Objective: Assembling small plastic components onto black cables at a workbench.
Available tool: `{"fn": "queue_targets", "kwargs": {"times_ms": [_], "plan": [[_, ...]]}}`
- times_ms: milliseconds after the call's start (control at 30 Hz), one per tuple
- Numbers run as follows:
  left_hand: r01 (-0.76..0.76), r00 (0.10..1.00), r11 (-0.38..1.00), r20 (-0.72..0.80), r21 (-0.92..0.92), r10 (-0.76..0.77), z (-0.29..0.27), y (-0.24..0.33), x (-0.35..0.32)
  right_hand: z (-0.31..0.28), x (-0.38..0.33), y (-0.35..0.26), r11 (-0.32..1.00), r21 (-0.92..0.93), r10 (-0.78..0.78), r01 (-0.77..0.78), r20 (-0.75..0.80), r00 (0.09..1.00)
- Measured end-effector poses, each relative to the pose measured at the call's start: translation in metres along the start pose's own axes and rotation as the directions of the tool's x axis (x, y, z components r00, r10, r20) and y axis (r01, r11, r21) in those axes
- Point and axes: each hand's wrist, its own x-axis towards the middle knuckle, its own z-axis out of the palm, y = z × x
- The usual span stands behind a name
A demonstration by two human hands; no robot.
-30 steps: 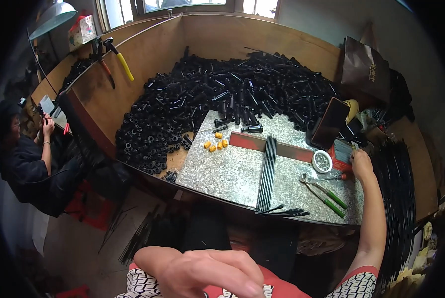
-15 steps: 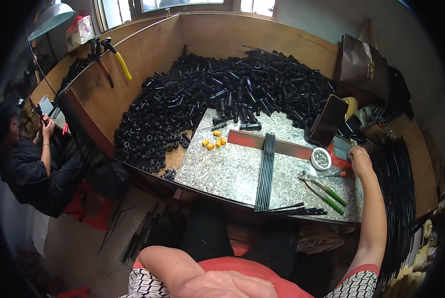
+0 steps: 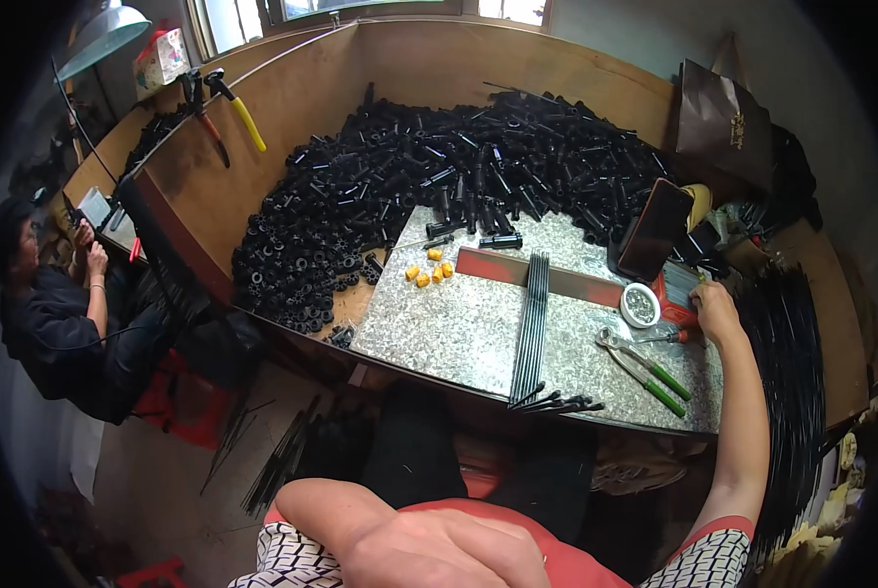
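Right hand (image 3: 717, 312) stretched far out over the speckled metal sheet (image 3: 439, 318), fingers curled down on a small red tool (image 3: 676, 314) at the sheet's far right edge; whether gripping it, cannot tell. Just left of that hand, a round white tin (image 3: 640, 304); just below it, green-handled pliers (image 3: 645, 365). Further left, a bundle of thin black rods (image 3: 531, 328). Left hand (image 3: 449, 549) resting low on the lap, loosely curled, holding nothing. Beyond both hands, a heap of black tubes (image 3: 429, 186).
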Motion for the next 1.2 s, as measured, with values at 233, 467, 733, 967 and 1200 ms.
{"fn": "queue_targets", "kwargs": {"times_ms": [233,467,733,967,1200], "plan": [[0.165,0.952,0.385,-0.249,0.908,0.179,-0.009,-0.016,-0.077,-0.006,0.001,-0.003,1.0,-0.023,-0.015,0.015,0.02,1.0],[0.352,0.904,-0.164,-0.38,0.921,-0.194,-0.041,-0.094,-0.114,-0.005,-0.001,-0.001,0.99,-0.121,-0.07,0.068,-0.015,0.997],[0.268,0.7,-0.174,-0.316,0.948,-0.641,-0.062,-0.143,-0.095,-0.006,-0.001,0.0,0.961,-0.274,-0.049,0.038,-0.036,0.998],[0.209,0.703,-0.163,-0.264,0.964,-0.66,-0.069,-0.153,-0.093,-0.003,0.002,0.004,0.982,-0.186,0.026,-0.04,-0.081,0.996],[0.183,0.719,-0.18,-0.256,0.967,-0.646,-0.069,-0.153,-0.09,-0.005,0.005,-0.009,0.994,-0.106,-0.011,-0.006,-0.163,0.987]]}}
